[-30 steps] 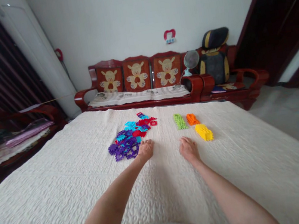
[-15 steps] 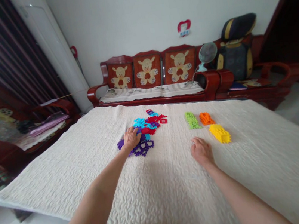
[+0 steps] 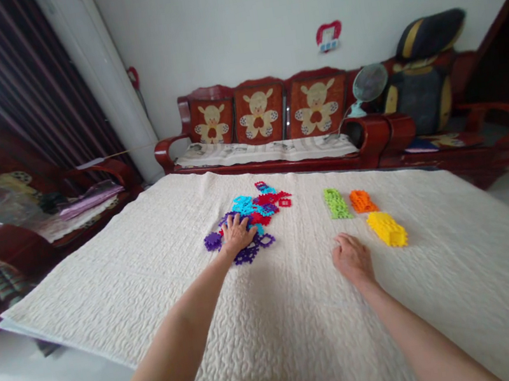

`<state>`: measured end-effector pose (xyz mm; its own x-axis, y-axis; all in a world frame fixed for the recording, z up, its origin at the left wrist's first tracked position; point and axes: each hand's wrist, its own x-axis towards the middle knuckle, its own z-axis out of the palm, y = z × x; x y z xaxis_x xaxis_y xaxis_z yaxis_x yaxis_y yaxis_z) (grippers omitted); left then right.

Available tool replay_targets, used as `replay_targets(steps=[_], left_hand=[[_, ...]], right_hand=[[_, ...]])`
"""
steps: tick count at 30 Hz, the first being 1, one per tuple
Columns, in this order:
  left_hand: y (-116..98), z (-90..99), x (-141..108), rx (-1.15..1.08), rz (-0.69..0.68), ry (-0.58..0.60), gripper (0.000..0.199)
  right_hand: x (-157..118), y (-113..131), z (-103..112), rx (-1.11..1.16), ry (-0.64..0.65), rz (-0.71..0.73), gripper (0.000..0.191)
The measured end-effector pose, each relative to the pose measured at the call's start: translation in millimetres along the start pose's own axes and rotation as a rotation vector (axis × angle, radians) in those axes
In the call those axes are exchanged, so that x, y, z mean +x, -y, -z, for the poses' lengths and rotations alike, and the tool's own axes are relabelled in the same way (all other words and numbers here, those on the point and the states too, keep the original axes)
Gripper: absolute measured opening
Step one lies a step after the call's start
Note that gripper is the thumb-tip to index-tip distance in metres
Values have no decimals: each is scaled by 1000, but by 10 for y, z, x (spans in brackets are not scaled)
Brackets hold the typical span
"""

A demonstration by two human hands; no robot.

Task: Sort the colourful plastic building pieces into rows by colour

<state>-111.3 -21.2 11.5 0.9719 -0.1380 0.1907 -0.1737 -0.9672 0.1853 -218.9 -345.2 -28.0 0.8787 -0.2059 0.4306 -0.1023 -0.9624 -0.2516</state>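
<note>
My left hand (image 3: pixel 239 233) lies with spread fingers on a pile of flat interlocking plastic pieces, touching the purple pieces (image 3: pixel 248 254). A purple piece (image 3: pixel 213 241) sits at the pile's left edge. Behind the fingers are light blue pieces (image 3: pixel 243 204) and red pieces (image 3: pixel 275 198), partly overlapping. My right hand (image 3: pixel 352 257) rests on the cloth with its fingers curled in, and nothing shows in it. Near it stand a yellow block of joined pieces (image 3: pixel 387 229), an orange block (image 3: pixel 362 201) and a lime green block (image 3: pixel 336 203).
A cream quilted cloth (image 3: pixel 150 265) covers the table. Beyond the far edge is a wooden sofa (image 3: pixel 273 159) with bear-pattern cushions. A small fan (image 3: pixel 370 83) and a massage cushion (image 3: pixel 423 96) are at the right. A wooden armchair (image 3: pixel 122 179) stands left.
My left hand has spread its fingers and shifted slightly over the pile, and the purple pieces under it have spread apart. My right hand stays by the blocks. The view has shifted a little.
</note>
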Motion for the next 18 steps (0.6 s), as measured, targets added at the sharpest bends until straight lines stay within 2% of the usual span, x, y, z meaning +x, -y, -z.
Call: replay_targets(steps=[7, 15, 18], left_hand=[[-177, -27, -236, 20, -107, -38, 51], [-285, -12, -251, 8, -243, 15, 37], [-318, 17, -243, -37, -341, 46, 33]], right_hand=[[6, -7, -9, -5, 5, 0, 33], [2, -7, -21, -7, -5, 2, 34], [2, 0, -18, -1, -8, 2, 33]])
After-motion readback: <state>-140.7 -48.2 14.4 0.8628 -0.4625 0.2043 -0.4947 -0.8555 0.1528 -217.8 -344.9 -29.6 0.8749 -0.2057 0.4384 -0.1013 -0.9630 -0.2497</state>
